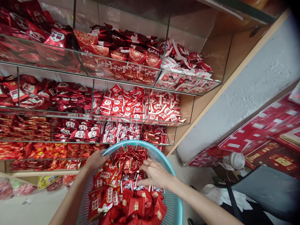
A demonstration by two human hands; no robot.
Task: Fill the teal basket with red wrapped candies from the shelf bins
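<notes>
A light blue plastic basket (179, 200) is heaped with small red packets (137, 204), several with white or gold print. My left hand (96, 160) is closed on the basket's far left rim. Inside the basket, my right hand (156, 174) rests on the packets with its thumb and fingers apart. Shiny dark red packets (131, 162) lie by its fingertips, and no packet shows lifted in it. White-printed packets (128, 182) sit under the thumb.
Ahead stands a tiered wooden shelf with glass dividers (164, 47), its compartments full of red packets (124, 103). A grey wall (255, 75) runs along the right. Red printed goods (276, 156) and a grey panel (269, 187) are at lower right. Bagged goods (48, 182) lie beneath the shelf.
</notes>
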